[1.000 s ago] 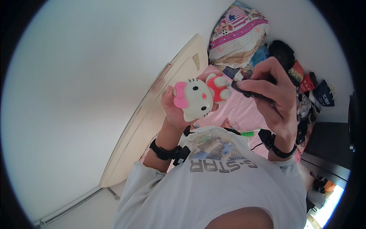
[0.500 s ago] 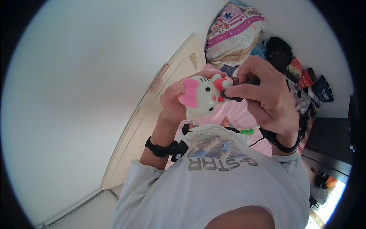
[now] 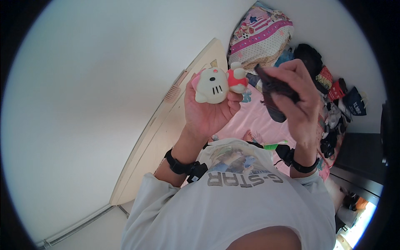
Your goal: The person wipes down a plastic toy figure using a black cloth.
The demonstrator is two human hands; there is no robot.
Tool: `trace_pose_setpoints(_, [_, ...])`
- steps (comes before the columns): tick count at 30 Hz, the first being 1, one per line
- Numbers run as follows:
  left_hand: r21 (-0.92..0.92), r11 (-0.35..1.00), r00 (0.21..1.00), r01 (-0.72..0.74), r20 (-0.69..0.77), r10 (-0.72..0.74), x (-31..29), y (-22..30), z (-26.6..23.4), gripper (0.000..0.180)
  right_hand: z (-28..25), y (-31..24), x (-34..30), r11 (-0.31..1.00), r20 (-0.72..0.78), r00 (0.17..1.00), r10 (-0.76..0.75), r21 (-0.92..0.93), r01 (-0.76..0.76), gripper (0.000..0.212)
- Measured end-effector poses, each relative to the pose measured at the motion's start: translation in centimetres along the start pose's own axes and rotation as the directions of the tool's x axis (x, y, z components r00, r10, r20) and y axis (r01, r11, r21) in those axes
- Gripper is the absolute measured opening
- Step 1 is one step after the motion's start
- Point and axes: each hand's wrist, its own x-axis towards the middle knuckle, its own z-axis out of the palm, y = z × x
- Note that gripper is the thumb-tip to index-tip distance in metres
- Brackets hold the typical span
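My left hand (image 3: pixel 203 116) is closed around a white cat figurine (image 3: pixel 213 89) with a pink bow and a red outfit. The figurine lies tilted on its side, its head toward the left and its feet toward the right. To the right of it, apart from it, my right hand (image 3: pixel 301 102) grips a bunched dark cloth (image 3: pixel 277 89). Part of the cloth hangs below the fingers, and motion blurs it a little.
Beneath my hands spreads a pink patterned bedsheet (image 3: pixel 246 121). A pink comb (image 3: pixel 171 94) rests on the cream headboard (image 3: pixel 156 137) at left. A green brush (image 3: pixel 273 146) lies near my shirt. Beyond are a patterned pillow (image 3: pixel 260 41) and a dark blue bag (image 3: pixel 354 101).
My right hand has drawn the dark cloth away from the figurine. My left hand has turned the figurine, so its bow now faces away and its red outfit shows more.
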Motion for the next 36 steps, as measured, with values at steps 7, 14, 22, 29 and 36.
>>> trace_pose_setpoints(7, [0.196, 0.979, 0.996, -0.049, -0.058, 0.061, 0.3, -0.3, -0.1, 0.066, 2.0, -0.4, -0.3, 0.932, 0.086, 0.992, -0.097, -0.342, 0.12, 0.045])
trace_pose_setpoints(14, [0.182, 0.982, 0.991, -0.055, -0.109, 0.076, 0.4, -0.2, -0.7, 0.07, 1.5, -0.7, -0.4, 0.983, 0.151, 0.988, -0.039, -0.172, 0.065, 0.042])
trace_pose_setpoints(22, [0.251, 0.957, 0.977, -0.145, -0.114, 0.178, 0.3, -0.6, 0.6, 0.075, 4.2, -0.9, -0.6, 0.976, 0.001, 1.0, 0.023, -0.215, -0.022, 0.034])
trace_pose_setpoints(29, [0.391, 0.874, 0.955, -0.289, 0.053, 0.292, 0.3, -0.4, 0.1, 0.081, 5.4, -0.8, -0.8, 0.98, 0.028, 1.0, -0.001, -0.201, 0.006, 0.04])
trace_pose_setpoints(36, [0.224, 0.917, 0.942, -0.33, 0.135, 0.306, 1.0, -0.7, -0.9, 0.075, 7.2, -0.5, -1.4, 0.853, 0.003, 0.935, -0.355, -0.408, 0.325, 0.054])
